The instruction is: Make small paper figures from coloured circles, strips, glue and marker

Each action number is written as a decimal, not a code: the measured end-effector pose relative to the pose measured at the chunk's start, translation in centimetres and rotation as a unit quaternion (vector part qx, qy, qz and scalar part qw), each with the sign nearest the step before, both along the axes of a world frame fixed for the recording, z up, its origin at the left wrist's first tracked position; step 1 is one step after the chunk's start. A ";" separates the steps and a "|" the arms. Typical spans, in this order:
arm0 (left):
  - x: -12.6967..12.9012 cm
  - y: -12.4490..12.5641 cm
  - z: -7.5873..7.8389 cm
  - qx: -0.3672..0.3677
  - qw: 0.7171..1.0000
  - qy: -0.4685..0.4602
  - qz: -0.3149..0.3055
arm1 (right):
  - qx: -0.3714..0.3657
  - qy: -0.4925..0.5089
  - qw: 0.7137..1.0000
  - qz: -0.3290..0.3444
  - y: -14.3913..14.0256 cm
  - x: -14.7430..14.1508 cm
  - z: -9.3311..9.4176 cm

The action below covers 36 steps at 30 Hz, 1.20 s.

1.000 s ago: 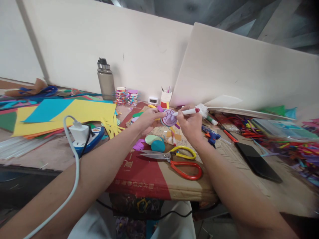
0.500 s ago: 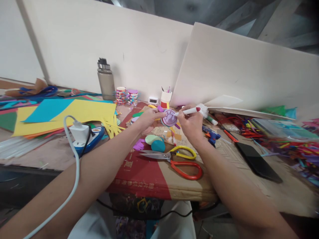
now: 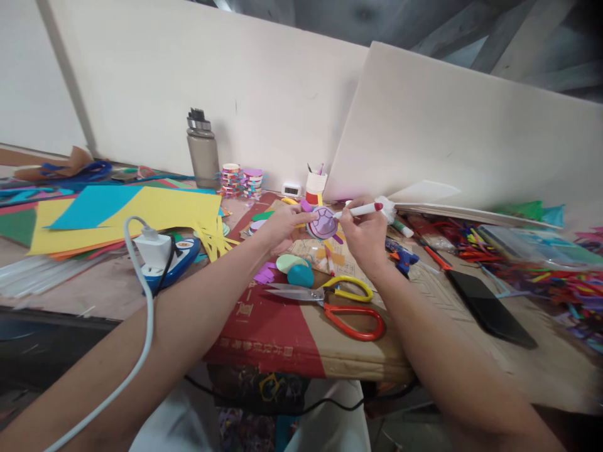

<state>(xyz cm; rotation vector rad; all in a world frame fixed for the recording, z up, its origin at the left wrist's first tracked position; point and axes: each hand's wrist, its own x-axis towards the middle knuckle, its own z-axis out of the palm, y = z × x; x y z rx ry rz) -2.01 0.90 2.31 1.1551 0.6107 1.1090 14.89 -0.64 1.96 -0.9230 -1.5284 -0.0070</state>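
My left hand holds a small round purple paper craft by its left edge, a little above the table. Dark lines are drawn on the craft's face, and small purple and yellow tabs stick out around it. My right hand grips a white marker with a red end. The marker's tip touches the right side of the purple craft. Both hands hover over a piece of printed paper at the middle of the table.
Scissors with a yellow and a red handle lie just in front of my hands. Teal and green paper discs sit beside them. Coloured paper sheets, a power strip, a bottle, a black phone and craft sticks lie around.
The marker tip has shifted slightly on the purple craft. Both hands stay in nearly the same place, and the view has drifted a little.
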 end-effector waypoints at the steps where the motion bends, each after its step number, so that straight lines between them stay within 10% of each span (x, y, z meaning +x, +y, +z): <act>1: 0.0 0.0 0.0 -0.002 1.000 -0.001 0.000 | 0.003 0.000 1.000 -0.001 0.0 0.0 0.0; 36: -0.5 -0.3 0.3 -0.068 0.995 -0.068 0.042 | -0.058 0.110 0.985 0.117 -0.6 -0.3 0.3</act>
